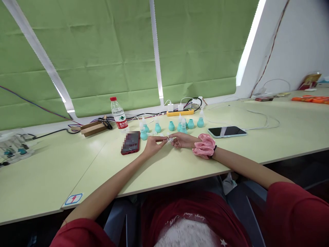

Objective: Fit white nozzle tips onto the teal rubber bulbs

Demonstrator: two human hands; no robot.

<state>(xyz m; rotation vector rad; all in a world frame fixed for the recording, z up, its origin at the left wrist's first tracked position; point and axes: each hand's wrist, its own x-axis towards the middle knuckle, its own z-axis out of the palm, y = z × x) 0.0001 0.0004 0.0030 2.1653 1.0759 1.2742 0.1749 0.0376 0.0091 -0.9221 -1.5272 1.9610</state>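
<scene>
Over the table my left hand (153,145) and my right hand (180,140) meet fingertip to fingertip. Between them is a small clear plastic nozzle piece (169,139), pinched from both sides; its exact shape is too small to make out. A pink scrunchie (204,146) circles my right wrist. Just beyond my fingers stand several teal squeeze bulbs. One bare bulb (171,126) shows its open neck, as does another bulb (190,124). Clear pointed tips top others, such as the bulb (157,127) behind my left hand and the bulb (200,121) at the right.
A red-cased phone (131,142) lies left of my left hand, and a light-blue-edged phone (227,132) lies right. Behind stand a water bottle (119,115) and a yellow power strip (180,112) with cables. A cardboard box (94,128) sits at the back left.
</scene>
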